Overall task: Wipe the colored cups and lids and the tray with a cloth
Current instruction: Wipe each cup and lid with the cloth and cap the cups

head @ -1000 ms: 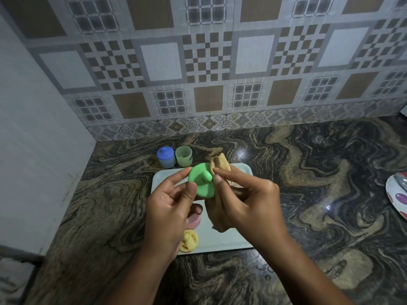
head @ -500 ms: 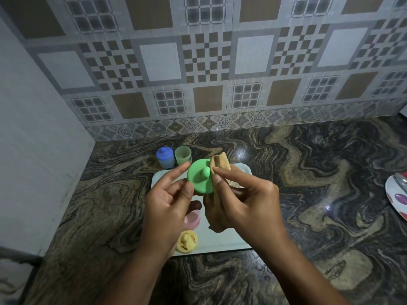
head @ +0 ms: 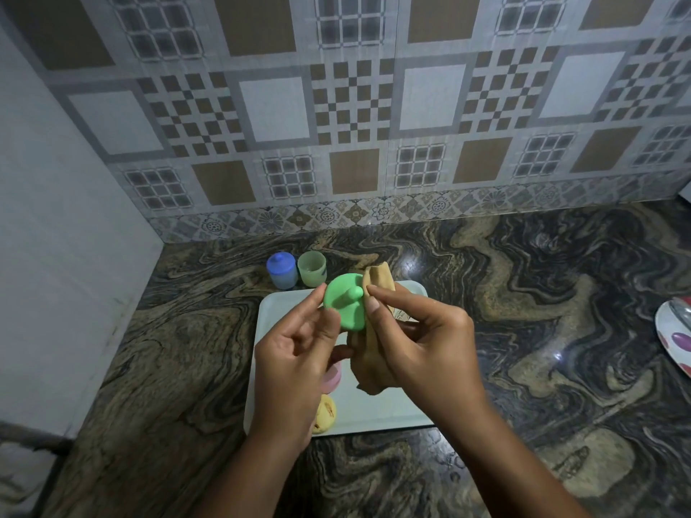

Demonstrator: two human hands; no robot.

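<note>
Gripping the green lid [head: 342, 312], the left hand [head: 295, 368] has turned it slightly toward the cloth [head: 378, 281], which the right hand [head: 426, 345] pinches.

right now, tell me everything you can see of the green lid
The green lid is a round, bright green disc, smooth and matte like plastic, with a rounded knob in the middle of its top. It is held up over the white tray, tilted on edge, knob side toward the camera. The left hand grips its left rim with curled fingers; the right hand pinches a tan cloth against its right edge beside the knob. Its underside is hidden.
</note>
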